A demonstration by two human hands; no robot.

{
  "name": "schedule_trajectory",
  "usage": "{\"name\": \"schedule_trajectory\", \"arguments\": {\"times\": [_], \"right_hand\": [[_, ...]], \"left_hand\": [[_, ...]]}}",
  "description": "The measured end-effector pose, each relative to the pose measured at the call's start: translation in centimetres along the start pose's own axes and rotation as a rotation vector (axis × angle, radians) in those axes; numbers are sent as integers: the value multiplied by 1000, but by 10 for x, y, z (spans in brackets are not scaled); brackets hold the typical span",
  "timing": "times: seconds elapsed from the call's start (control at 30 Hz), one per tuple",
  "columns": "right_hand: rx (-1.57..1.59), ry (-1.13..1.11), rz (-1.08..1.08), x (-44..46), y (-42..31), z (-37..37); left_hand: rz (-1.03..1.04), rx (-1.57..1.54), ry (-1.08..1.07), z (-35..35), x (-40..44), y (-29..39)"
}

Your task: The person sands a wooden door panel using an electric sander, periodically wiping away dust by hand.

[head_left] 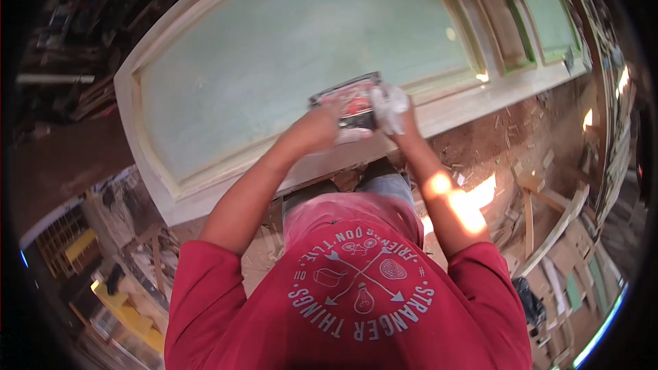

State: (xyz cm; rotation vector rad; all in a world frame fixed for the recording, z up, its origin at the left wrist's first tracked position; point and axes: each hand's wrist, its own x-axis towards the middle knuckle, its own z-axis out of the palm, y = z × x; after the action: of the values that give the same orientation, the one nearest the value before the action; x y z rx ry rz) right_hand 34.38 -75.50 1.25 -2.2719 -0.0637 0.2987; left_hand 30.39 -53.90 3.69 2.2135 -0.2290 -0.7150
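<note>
My left hand is closed round the near left side of a boxy red and black object with a dark metal-looking edge; motion blur hides its exact kind. My right hand is closed on a crumpled white cloth and presses it against the right side of that object. Both hands are above the near edge of a large pale door-like wooden piece with a raised moulding. Its big inset panel is pale green and cloudy with a whitish film.
A second green panel and brownish grooves lie at the upper right. Wood offcuts and chips litter the floor on the right. Yellow pieces stand at lower left. Dark clutter fills the upper left. A black bag-like thing lies lower right.
</note>
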Motion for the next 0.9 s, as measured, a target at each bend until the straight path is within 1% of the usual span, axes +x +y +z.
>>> {"name": "schedule_trajectory", "arguments": {"times": [0.03,0.07,0.1,0.13,0.17,0.2,0.23,0.3,0.33,0.4,0.43,0.5,0.63,0.7,0.77,0.87,0.9], "right_hand": [[-8,3,24,7,14,-12],[-14,3,45,16,28,-24],[-70,28,-8,23,38,-35],[-125,55,-63,30,51,-50],[-322,29,-291,41,76,-66],[-515,12,-525,53,105,-80],[-300,-21,-371,64,128,-91],[-98,-30,-291,82,155,-117],[-100,2,-373,88,158,-127],[165,-158,339,90,123,-161],[183,-41,218,92,123,-161],[203,-64,178,101,136,-175],[201,-109,113,111,150,-188],[211,-110,150,109,147,-189],[228,-92,241,102,139,-180],[216,-231,302,94,131,-169],[229,-210,254,89,130,-156]], "left_hand": [[18,26,6,9,14,5],[-37,-11,-76,7,27,20],[-91,-52,-155,5,39,35],[-59,-6,-57,16,48,45],[-28,41,39,29,59,52],[33,36,70,40,75,57],[99,32,100,47,91,61],[10,8,17,43,112,91],[-1,-18,36,46,122,100],[-12,-68,66,53,139,116],[-36,-88,29,53,147,123],[-78,-128,-52,54,162,134],[-72,-57,21,73,180,137],[-67,-71,46,74,178,137],[-75,-48,-1,69,169,133],[-51,-41,-72,31,126,125],[-36,-43,-99,21,114,122]]}}
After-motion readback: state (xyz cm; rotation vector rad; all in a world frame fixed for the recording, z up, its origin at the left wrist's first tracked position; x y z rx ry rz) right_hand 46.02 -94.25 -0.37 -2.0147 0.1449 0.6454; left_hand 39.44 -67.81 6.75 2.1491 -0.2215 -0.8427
